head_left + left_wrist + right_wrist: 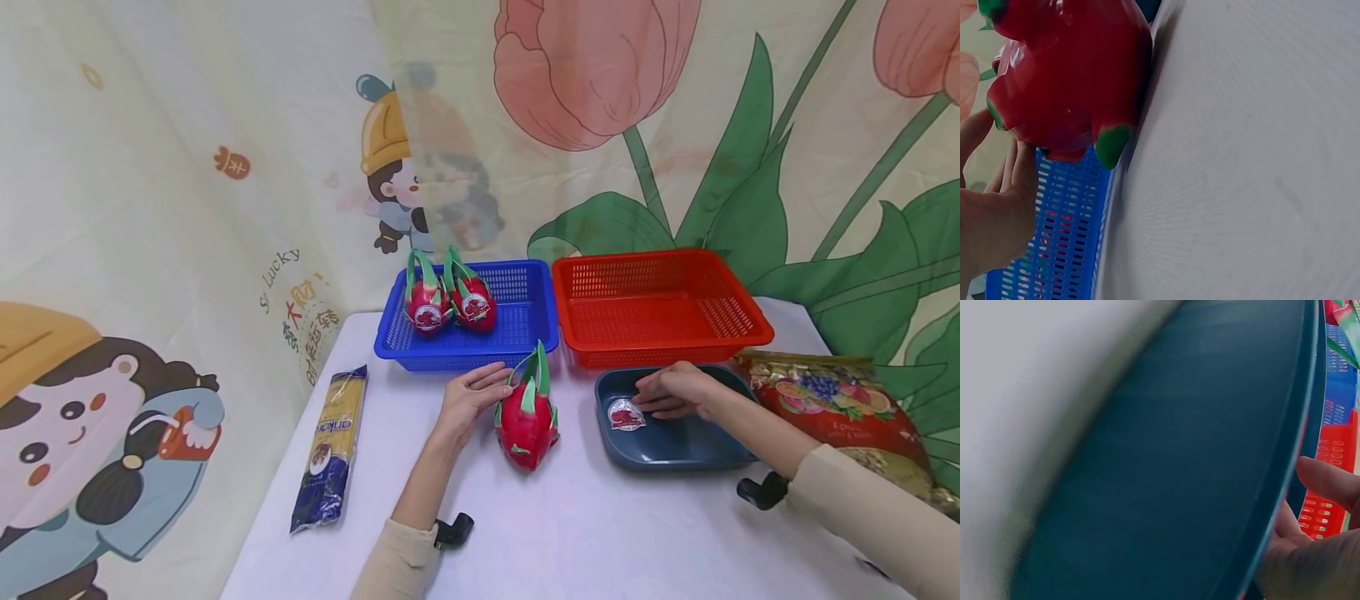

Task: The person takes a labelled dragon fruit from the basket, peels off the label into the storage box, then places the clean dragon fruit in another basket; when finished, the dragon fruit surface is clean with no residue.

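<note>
A red dragon fruit (527,421) with green leaf tips stands on the white table. My left hand (474,398) touches its upper left side, fingers extended and loosely spread. In the left wrist view, the fruit's glossy skin fills the upper left, with the hand (1000,200) beside it. My right hand (678,390) reaches into a dark blue tub (678,458). Its fingertips are at the edge of a round white sticker (626,414) with a red fruit picture, at the tub's left end. The rim hides those fingertips in the right wrist view, so a pinch cannot be confirmed.
Behind the hands, a blue basket (525,323) holds two dragon fruits (474,308) bearing round stickers. Beside it stands a red basket (663,312). A long yellow-and-blue packet (330,450) lies at the left, and a large red-and-gold bag (843,408) at the right.
</note>
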The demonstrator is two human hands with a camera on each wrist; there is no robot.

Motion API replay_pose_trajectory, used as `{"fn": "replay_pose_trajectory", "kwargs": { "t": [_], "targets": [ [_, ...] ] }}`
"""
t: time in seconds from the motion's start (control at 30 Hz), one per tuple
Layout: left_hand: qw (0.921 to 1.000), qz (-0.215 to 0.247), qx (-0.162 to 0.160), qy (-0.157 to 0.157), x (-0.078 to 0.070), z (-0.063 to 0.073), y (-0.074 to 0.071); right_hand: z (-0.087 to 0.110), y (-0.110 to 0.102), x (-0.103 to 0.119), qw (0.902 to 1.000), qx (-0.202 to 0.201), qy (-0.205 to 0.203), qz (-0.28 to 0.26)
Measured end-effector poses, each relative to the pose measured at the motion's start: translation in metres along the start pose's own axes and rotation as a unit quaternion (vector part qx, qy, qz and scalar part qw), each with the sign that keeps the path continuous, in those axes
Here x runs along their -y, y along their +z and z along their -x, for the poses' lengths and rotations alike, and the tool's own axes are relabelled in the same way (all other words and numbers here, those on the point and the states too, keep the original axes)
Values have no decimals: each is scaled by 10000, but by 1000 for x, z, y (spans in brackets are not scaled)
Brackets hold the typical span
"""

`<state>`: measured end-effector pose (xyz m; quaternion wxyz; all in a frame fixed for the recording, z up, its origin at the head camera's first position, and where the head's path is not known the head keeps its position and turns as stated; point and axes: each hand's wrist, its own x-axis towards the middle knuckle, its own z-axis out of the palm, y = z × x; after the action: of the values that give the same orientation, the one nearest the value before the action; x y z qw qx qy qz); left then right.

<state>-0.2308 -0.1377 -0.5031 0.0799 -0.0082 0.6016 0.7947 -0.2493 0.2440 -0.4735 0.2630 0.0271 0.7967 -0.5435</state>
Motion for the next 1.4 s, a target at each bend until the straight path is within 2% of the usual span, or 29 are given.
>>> {"fn": "replay_pose_trajectory", "kwargs": {
  "t": [0.2,0.33,0.57,0.9,1.2,1.4],
  "targets": [
    [10000,-18,13,-4,2,-1,-1,0,-1,-3,9998,-40,155,97],
    [10000,-34,20,6,3,-1,-1,2,0,-3,9996,-51,81,267],
    [10000,-42,7,2,2,-1,-2,5,3,-3,10000,8,27,-85],
    [9999,-93,55,28,2,-1,-1,10,3,-5,9998,29,-38,-216],
    [9998,-85,131,91,2,0,-2,17,20,30,9970,648,-417,-117],
    [9995,-227,221,76,1,1,0,9,40,54,9938,853,-709,-46]
  ]
}}
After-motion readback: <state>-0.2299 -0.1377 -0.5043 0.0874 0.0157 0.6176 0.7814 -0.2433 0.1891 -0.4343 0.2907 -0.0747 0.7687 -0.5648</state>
